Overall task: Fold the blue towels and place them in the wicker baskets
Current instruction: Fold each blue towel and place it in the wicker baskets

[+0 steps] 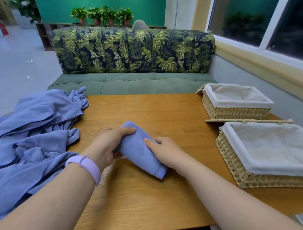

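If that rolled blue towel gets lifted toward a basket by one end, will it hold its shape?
Probably not. The rolled towel is soft cloth, like the limp pile beside it, so it would likely sag or unroll. Both the left hand and right hand hold it, which suggests it needs support. It looks light.

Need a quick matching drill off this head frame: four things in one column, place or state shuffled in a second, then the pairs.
Things
1. folded towel
2. towel pile
3. near basket
4. wristband

Place or state
A. heaped loose at the table's left edge
B. lilac, on the left wrist
C. gripped between the left hand and the right hand at mid-table
D. cloth-lined, no towel in it, on the right, with the far basket behind it

Pairs: 1-C, 2-A, 3-D, 4-B
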A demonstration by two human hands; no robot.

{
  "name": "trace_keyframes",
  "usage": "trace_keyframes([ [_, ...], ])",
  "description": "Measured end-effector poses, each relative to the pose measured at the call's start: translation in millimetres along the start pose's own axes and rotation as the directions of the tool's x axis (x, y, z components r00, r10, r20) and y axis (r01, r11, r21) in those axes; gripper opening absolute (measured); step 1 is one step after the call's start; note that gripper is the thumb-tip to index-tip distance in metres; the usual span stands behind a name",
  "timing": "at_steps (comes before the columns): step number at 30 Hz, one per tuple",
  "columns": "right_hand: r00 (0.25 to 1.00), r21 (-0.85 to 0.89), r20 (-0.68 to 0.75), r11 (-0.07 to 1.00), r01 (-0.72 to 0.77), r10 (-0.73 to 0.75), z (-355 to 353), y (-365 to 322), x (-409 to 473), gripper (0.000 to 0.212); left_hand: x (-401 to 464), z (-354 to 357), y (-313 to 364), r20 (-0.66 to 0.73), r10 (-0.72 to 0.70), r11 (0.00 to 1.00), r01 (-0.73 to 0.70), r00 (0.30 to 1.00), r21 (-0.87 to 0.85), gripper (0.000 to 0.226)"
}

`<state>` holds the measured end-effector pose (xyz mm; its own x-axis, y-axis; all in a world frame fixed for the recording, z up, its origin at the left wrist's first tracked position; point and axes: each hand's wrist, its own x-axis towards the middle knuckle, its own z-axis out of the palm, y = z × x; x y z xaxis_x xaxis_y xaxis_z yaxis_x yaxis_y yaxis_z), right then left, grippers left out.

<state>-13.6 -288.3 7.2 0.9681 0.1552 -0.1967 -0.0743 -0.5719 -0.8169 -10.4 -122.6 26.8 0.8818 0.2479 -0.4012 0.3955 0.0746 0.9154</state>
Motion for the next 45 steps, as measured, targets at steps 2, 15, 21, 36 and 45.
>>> trace_keyframes([
  [2, 0.989, 0.2, 0.142, 0.978, -0.058, 0.03, -14, -6, -7, 0.029, -7, 2, 9, 0.076, -0.002, 0.99, 0.013, 0.997, -0.143, 0.039],
  [15, 0.984, 0.52, 0.166, 0.843, -0.139, 0.06, -158, -15, -62, 0.025, -30, 109, 52, 0.354, 0.18, 0.982, -0.144, 0.918, -0.126, 0.042],
  [21, 0.996, 0.533, 0.01, 0.842, -0.079, 0.087, -225, 25, -91, 0.026, -57, 180, 49, 0.328, 0.754, 0.476, -0.818, 0.569, 0.323, 0.058],
  [36, 0.946, 0.637, 0.028, 0.724, -0.266, 0.323, -250, 110, -85, 0.027, -77, 248, 37, 0.846, 0.282, -0.088, -0.866, 0.452, 0.492, 0.091],
  [45, 0.904, 0.557, 0.216, 0.714, -0.425, 0.369, -259, 132, -60, 0.031, -67, 265, 30, 0.877, 0.227, -0.208, -0.859, 0.423, 0.468, 0.093],
])
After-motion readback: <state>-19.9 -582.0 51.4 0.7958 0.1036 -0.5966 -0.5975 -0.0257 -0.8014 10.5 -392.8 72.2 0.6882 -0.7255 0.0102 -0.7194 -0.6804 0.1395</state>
